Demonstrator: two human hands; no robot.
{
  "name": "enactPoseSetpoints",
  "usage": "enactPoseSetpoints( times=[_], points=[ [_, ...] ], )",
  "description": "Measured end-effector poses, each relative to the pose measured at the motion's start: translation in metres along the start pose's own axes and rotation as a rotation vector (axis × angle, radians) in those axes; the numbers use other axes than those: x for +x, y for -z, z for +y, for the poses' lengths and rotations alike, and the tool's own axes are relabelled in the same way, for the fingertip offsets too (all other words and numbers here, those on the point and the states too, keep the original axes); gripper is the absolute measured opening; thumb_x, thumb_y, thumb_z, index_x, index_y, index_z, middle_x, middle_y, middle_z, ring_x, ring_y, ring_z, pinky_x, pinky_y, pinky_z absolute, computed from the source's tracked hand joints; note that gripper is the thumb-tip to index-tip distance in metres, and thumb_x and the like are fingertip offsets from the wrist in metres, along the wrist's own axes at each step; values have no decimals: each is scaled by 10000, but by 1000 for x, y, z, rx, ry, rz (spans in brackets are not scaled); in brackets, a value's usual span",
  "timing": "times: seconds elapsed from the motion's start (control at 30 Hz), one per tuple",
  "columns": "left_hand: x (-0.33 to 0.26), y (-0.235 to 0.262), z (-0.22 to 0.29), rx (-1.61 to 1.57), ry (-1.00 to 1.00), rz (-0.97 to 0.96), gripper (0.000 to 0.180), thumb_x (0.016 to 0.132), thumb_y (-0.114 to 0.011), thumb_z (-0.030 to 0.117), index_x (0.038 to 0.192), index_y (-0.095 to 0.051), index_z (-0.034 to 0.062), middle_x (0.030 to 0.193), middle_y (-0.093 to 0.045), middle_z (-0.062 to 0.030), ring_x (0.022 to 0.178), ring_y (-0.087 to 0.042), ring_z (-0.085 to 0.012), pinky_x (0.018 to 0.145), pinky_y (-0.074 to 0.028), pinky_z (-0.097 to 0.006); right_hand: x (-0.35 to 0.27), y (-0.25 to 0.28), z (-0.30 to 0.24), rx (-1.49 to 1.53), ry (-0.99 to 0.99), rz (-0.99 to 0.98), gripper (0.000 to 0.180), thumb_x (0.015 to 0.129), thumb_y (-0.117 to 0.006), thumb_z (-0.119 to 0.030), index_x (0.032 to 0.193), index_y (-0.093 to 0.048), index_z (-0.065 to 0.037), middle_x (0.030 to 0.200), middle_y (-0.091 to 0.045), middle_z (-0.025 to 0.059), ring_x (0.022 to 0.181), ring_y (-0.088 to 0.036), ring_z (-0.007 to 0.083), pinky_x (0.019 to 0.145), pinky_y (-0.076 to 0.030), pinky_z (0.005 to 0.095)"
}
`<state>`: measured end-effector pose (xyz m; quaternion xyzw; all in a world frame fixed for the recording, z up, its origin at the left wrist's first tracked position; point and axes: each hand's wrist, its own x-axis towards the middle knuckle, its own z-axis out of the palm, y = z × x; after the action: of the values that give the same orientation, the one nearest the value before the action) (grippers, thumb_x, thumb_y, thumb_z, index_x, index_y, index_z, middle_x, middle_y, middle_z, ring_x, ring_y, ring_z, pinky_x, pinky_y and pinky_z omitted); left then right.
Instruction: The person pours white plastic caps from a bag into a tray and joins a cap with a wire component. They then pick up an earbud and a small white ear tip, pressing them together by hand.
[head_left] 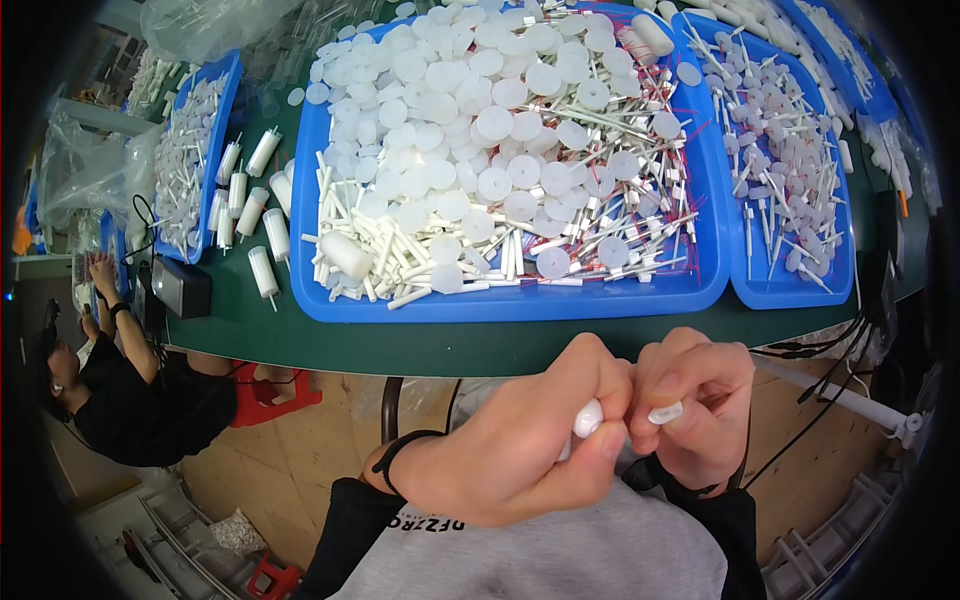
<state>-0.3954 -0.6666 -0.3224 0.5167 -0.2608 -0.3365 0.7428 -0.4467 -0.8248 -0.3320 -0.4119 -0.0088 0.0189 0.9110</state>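
Both hands meet in front of my chest, just short of the table's front edge. My left hand (pixel 525 440) is closed around a white piece with a rounded, glossy end (pixel 588 418); the rest of that piece is hidden in the fingers. Close beside it, my right hand (pixel 705 395) pinches a small flat white piece (pixel 666 413), whose exact kind I cannot make out. Beyond the hands stands a large blue tray (pixel 520 308). It holds heaped translucent white discs (pixel 430 90), short white tubes (pixel 395 255) and thin white parts with red wires (pixel 655 205).
A second blue tray (pixel 800 294) with disc-and-stem pieces stands at the right, another (pixel 231 78) at the left. White cylinders with pins (pixel 262 272) lie between trays. A black box (pixel 182 287), hanging cables (pixel 825 350), a red stool (pixel 280 398) and a seated person (pixel 125 405) are around.
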Motion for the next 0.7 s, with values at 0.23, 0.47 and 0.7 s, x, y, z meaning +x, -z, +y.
enactPoseSetpoints(
  times=[0.23, 0.47, 0.7],
  points=[
    [-4, -2, 0, -224, 42, 9, 171, 860, -477, 130, 888, -335, 38, 750, -446, -100, 633, -341, -102, 558, -320, -274, -3, -4, -1, 20, 7, 27, 179, 772, -561, 111, 930, -621, 53, 864, -597, 142, 726, -615, 183, 636, -486, 265],
    [-5, -4, 1, -187, 33, 25, 169, 808, -452, 40, 917, -323, 38, 731, -435, -90, 612, -310, -99, 545, -292, -274, 0, 1, 11, -314, 353, -49, 242, 728, -574, 98, 965, -585, 52, 902, -624, 202, 723, -612, 194, 620, -471, 259],
    [-10, 1, -1, -182, 0, -30, 286, 776, -344, -43, 1056, -288, -24, 909, -444, -122, 763, -429, -149, 694, -378, -276, 0, -11, 15, -550, 707, -104, 287, 718, -575, 103, 997, -534, 53, 940, -618, 262, 681, -620, 214, 558, -469, 253]
  ],
)
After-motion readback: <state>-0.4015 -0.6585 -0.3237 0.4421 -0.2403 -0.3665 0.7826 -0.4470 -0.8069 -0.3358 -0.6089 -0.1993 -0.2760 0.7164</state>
